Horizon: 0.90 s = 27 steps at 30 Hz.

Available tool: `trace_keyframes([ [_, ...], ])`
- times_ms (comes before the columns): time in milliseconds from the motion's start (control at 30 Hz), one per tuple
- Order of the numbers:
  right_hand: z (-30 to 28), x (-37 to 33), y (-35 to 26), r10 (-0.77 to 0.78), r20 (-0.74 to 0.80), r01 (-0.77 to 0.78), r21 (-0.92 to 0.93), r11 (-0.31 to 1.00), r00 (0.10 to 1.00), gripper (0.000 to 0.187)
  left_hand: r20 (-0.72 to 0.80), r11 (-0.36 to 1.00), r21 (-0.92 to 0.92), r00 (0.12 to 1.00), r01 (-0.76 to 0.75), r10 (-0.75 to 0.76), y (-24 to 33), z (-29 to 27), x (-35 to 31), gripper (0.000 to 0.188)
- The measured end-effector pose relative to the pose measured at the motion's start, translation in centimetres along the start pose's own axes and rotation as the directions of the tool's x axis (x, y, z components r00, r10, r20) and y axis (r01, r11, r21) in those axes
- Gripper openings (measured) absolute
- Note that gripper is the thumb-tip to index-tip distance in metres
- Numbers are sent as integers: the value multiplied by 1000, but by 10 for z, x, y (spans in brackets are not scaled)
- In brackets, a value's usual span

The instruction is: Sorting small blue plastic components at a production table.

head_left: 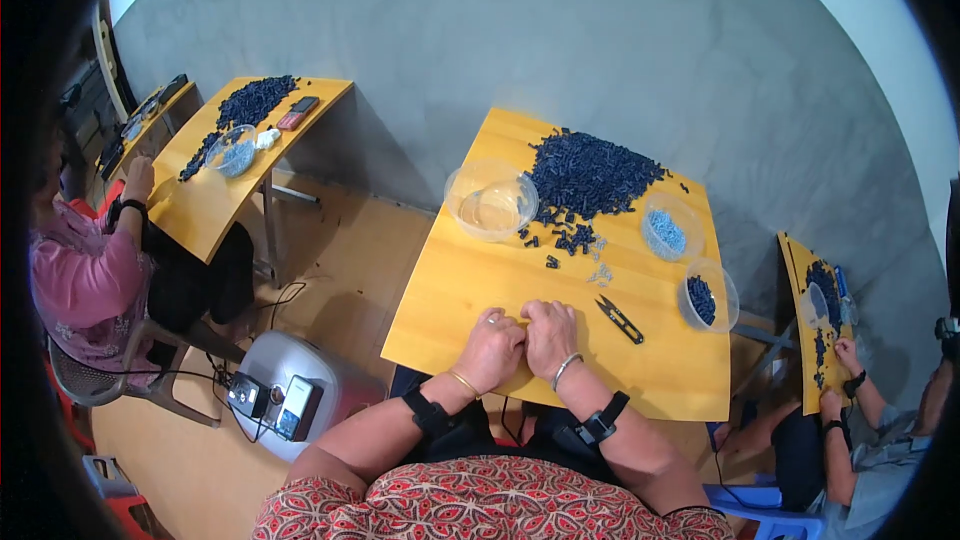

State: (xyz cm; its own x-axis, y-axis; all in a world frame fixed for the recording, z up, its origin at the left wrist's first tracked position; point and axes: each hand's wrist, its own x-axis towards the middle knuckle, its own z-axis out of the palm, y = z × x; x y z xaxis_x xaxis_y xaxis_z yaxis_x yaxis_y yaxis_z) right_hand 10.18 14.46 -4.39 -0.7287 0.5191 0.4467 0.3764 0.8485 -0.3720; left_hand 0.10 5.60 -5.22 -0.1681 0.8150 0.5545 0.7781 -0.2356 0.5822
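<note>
My left hand [490, 350] and my right hand [552, 338] meet close together over the near edge of the wooden table [440, 315]. Both have their fingers curled in, and whatever they may hold is hidden by the knuckles. Right of my right hand lies a pair of black thread snips [620, 320]. Beyond the hands are small light-blue pieces [600, 270] and a few loose dark-blue parts [552, 262]. A large heap of small dark-blue parts [595, 175] covers the far part of the tabletop.
A clear plastic bowl [490, 202] stands left of the heap. On the right, one tub [668, 228] holds light-blue pieces, another [705, 300] dark-blue parts. People work at side tables [190, 205] left and right. A grey bin [290, 365] with devices on top stands at my left.
</note>
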Motion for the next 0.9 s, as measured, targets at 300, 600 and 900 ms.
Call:
trace_keyframes([
  [300, 1, 3, -2, -53, 3, 53, -14, 998, 999, 7, -80, 992, -129, 997, 6, -16, -2, 4, 3, 9],
  [600, 0, 6, -1, -72, 59, 76, -71, 995, 996, 8, -90, 991, -136, 996, -4, -9, -2, 3, 9, 10],
  [900, 6, 1, -1, -75, 59, 79, -62, 995, 995, 10, -97, 998, -68, 995, 13, -20, -6, 10, -3, 8],
])
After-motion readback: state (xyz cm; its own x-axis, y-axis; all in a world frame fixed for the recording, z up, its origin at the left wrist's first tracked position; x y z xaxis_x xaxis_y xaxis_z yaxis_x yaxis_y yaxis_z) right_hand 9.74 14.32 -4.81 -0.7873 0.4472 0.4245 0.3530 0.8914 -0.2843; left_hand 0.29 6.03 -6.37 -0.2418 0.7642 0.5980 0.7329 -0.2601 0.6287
